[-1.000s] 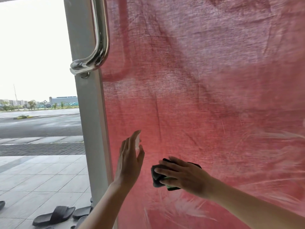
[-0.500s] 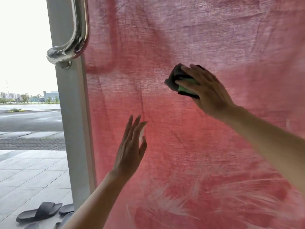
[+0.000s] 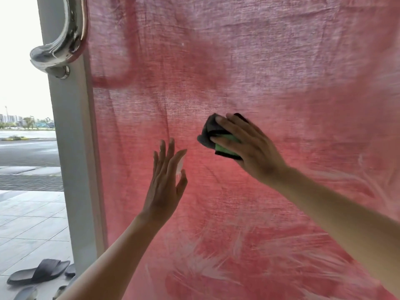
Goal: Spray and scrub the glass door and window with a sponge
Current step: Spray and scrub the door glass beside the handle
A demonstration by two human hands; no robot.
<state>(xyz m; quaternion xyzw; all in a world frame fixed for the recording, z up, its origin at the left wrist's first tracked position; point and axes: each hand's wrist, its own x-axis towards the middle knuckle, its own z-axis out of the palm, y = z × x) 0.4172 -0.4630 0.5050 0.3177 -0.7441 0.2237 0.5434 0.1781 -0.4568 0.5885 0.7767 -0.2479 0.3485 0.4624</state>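
The glass door (image 3: 270, 72) fills most of the view, with a pink-red cloth hanging behind the pane. My right hand (image 3: 249, 148) presses a dark grey and green sponge (image 3: 213, 135) against the glass at mid-height. My left hand (image 3: 166, 180) lies flat on the pane just left of and below the sponge, fingers spread and pointing up, holding nothing. No spray bottle is in view.
The door's pale metal frame (image 3: 73, 148) runs down the left side, with a curved chrome handle (image 3: 65, 44) at the top. Beyond the doorway lie tiled paving, a road, and black sandals (image 3: 39, 271) on the floor at the bottom left.
My right hand swept the sponge from low on the glass up high, then back down to mid-height. My left hand stayed flat on the pane.
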